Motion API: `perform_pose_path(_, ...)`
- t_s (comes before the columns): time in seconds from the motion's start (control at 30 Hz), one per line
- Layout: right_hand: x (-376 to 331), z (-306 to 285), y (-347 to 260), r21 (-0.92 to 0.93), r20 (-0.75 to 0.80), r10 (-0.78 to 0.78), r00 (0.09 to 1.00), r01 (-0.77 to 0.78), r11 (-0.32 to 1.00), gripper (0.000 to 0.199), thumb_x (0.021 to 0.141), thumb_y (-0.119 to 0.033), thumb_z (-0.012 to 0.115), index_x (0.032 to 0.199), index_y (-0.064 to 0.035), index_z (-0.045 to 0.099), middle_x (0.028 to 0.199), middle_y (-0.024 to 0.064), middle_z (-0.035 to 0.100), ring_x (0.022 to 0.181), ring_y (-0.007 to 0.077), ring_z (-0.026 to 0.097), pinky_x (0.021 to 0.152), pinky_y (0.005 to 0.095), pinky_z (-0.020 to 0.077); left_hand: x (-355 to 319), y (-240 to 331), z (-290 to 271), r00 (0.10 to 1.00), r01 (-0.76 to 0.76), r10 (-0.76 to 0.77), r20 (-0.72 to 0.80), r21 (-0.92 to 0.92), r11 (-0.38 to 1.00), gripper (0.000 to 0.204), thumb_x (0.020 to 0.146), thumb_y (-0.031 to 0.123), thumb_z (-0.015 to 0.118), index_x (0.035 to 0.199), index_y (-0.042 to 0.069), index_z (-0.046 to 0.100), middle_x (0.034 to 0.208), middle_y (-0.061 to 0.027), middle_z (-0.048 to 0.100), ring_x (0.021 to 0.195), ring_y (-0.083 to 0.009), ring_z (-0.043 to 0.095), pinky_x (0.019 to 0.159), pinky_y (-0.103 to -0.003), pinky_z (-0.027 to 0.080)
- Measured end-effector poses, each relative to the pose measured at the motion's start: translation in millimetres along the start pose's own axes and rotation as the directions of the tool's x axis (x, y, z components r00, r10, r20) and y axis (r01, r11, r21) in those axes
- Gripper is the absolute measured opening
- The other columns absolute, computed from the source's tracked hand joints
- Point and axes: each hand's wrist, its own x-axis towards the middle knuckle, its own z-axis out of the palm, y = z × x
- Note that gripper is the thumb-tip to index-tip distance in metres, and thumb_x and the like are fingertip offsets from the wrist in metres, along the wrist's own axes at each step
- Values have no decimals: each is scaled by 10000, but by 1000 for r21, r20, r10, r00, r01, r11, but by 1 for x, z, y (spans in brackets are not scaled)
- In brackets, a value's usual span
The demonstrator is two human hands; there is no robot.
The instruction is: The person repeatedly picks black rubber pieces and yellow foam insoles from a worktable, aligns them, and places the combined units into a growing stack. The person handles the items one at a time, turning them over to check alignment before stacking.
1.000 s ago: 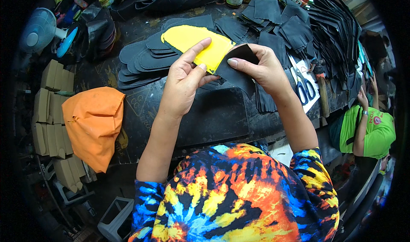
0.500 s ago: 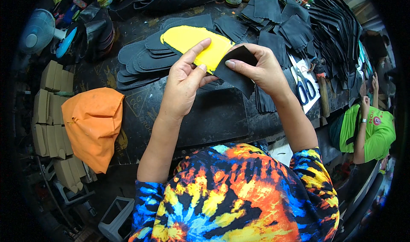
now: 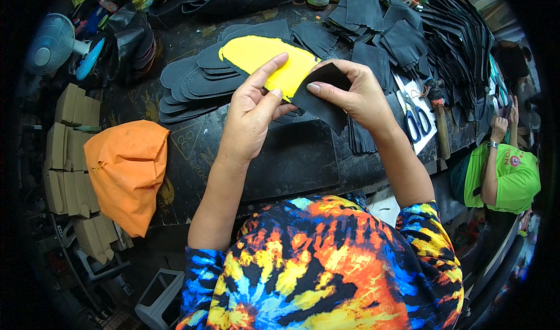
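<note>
Above the dark workbench, my left hand [image 3: 254, 105] pinches a rounded piece with a bright yellow face [image 3: 271, 62] and a thin dark rim, thumb and forefinger on its near edge. Against its right end lies a black leather piece [image 3: 322, 97], which my right hand [image 3: 356, 91] grips at the upper right with the thumb on top. Whether the two are joined is hard to see. Behind them lie stacked black sole-shaped pieces [image 3: 198, 85] with stitched-looking edges, partly covered by my left hand and the yellow piece.
Dark-handled scissors [image 3: 416, 120] and a wooden-handled hammer [image 3: 441, 123] lie on the right. Black leather cut pieces [image 3: 402, 38] are heaped at the back right. An orange cloth [image 3: 128, 172] hangs at the left beside cardboard boxes [image 3: 70, 137]. A co-worker in green [image 3: 507, 178] sits at right.
My hands and the pieces they hold have barely moved. At the right, the co-worker's arm and body have shifted slightly.
</note>
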Motion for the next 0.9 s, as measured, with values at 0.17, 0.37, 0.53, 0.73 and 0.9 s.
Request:
perform_pose_path(0.17,1,-3,3,66,15,68,998,-69,995,220,865,-108,776,1034,20,718,908,34,723,814,76,655,781,223,536,1,0,0,1000,5,-5,3,-3,1000,484,988,-33,436,1468,18,460,1337,-157,582,1120,-168,646,939,-317,574)
perform_pose_path(0.37,1,-2,4,72,12,65,998,-65,995,219,864,-104,776,1035,20,719,906,35,725,809,76,659,775,222,540,0,-1,1,1000,-2,2,-13,30,1000,483,989,-34,435,1468,21,463,1344,-161,580,1136,-177,645,936,-312,577)
perform_pose_path(0.53,1,-3,1,43,20,46,999,-46,998,223,866,-115,778,1036,17,720,907,36,725,809,77,660,772,220,539,1,-1,1,1000,7,-6,-18,26,1000,483,991,-33,435,1470,24,461,1344,-161,579,1136,-178,646,941,-316,575)
perform_pose_path(0.73,1,1,3,-16,-12,-16,1000,16,1000,209,877,-119,769,1020,23,714,872,29,718,754,58,646,691,221,544,-1,-1,0,1000,8,-8,-18,0,1000,488,991,-35,437,1475,29,455,1340,-154,579,1139,-172,637,957,-324,566)
perform_pose_path(0.9,1,2,3,-33,-6,-36,999,35,999,213,876,-111,766,1026,30,713,884,36,721,769,63,650,708,227,546,-2,-2,-1,1000,7,-7,-8,-17,1000,484,994,-34,445,1473,35,463,1351,-150,575,1151,-170,631,958,-325,564)
